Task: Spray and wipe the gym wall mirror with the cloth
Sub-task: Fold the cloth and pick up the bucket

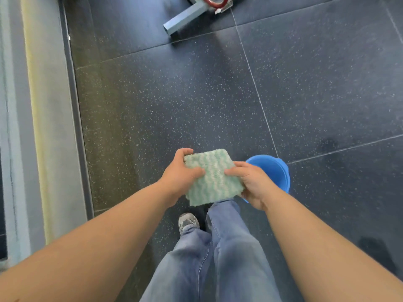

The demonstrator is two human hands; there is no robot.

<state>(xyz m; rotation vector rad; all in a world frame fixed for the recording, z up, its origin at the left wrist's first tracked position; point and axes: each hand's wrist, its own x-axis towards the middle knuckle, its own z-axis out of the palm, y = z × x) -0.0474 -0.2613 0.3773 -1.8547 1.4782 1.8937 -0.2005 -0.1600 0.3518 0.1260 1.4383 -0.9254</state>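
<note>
Pinching opposite edges, the left grip [181, 175] and right grip [255, 184] are holding the green cloth [212, 177] beside a blue bucket [274, 168].

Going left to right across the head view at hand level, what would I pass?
Pale wall edge → left hand → green-and-white cloth → right hand → blue bucket.
</note>
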